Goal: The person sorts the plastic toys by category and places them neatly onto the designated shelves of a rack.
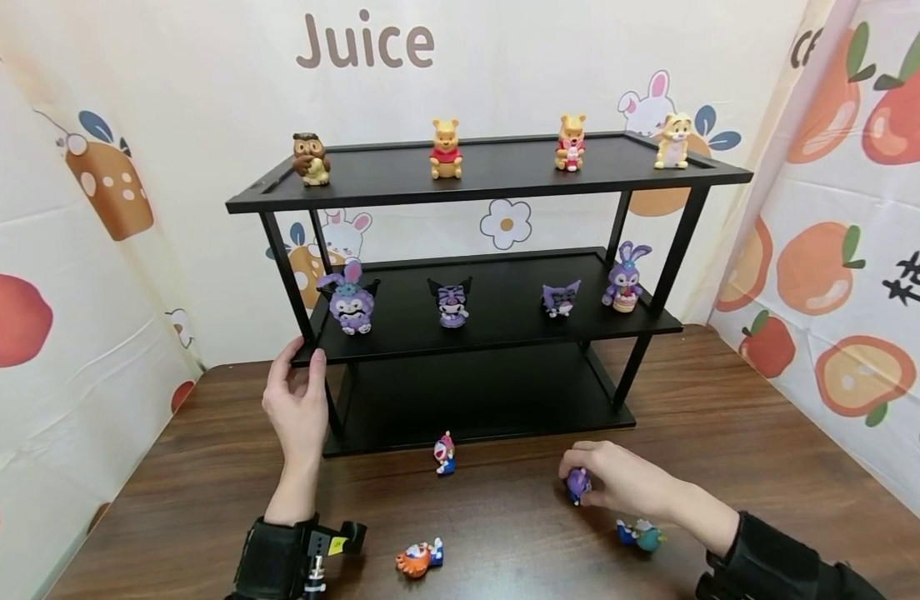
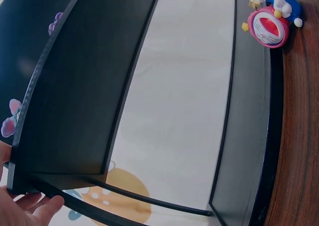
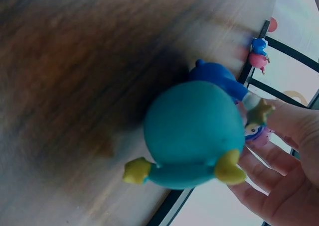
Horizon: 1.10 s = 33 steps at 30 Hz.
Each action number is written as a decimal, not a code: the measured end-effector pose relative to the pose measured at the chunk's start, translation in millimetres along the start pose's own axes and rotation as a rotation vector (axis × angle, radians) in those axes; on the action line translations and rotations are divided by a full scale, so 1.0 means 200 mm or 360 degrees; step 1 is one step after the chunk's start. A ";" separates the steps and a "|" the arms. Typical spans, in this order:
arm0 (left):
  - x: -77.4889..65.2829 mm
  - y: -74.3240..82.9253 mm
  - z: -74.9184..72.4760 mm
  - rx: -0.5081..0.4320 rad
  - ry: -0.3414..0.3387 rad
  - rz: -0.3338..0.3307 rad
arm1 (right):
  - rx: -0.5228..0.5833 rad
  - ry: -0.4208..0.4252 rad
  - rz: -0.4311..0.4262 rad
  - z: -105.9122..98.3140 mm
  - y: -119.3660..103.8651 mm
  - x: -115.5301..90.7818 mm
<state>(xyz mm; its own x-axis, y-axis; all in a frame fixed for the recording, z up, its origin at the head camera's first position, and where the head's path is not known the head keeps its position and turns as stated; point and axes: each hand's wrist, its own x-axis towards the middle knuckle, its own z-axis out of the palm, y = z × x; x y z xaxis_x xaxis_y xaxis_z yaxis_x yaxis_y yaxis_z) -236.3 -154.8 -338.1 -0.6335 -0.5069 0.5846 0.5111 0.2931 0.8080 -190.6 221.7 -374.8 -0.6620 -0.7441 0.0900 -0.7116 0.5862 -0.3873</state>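
Observation:
At the left end of the black three-tier display rack (image 1: 471,348), my left hand (image 1: 298,408) grips the corner of the middle shelf. Thumb and fingers pinch that shelf corner in the left wrist view. Over the table at the right, my right hand (image 1: 625,479) pinches a small purple-headed figurine (image 1: 577,482). A teal-hooded figurine (image 3: 192,126) largely hides it in the right wrist view. That teal-hooded one lies on the table near my right wrist. In front of the rack is a pink-hooded figurine (image 1: 445,454); an orange figurine (image 1: 418,559) lies closer to me.
An owl (image 1: 311,160), two yellow bears (image 1: 446,150) and a cream animal figurine (image 1: 672,142) stand on the top shelf. Several purple figurines (image 1: 351,308) line the middle shelf. The bottom shelf (image 1: 467,392) sits low on the wooden table (image 1: 205,483). Printed cloth walls surround it.

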 end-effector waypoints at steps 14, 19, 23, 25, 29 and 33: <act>0.00 0.01 0.00 0.0025 0.0028 0.0002 | -0.0062 0.0314 0.0072 -0.07 0.10 0.03; 0.00 0.01 0.00 0.0020 0.0023 0.0001 | -0.0156 0.0486 0.0180 -0.12 0.19 0.04; 0.00 0.01 0.00 0.0016 0.0023 -0.0006 | -0.0210 0.0582 0.0283 -0.15 0.28 0.07; 0.00 0.01 0.00 0.0021 0.0023 -0.0004 | -0.0235 0.0603 0.0333 -0.16 0.31 0.08; -0.01 0.01 0.00 0.0017 0.0015 -0.0002 | -0.0267 0.0630 0.0419 -0.17 0.36 0.11; -0.01 0.01 0.00 0.0013 0.0015 0.0006 | -0.0299 0.0644 0.0485 -0.17 0.40 0.13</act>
<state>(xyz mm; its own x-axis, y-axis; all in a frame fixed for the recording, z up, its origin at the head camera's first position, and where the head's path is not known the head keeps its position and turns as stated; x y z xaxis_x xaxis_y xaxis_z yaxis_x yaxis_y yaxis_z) -234.5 -153.1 -336.5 -0.6261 -0.5133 0.5870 0.5086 0.3018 0.8064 -272.5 259.3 -372.5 -0.8565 -0.3698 0.3600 -0.4782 0.8312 -0.2837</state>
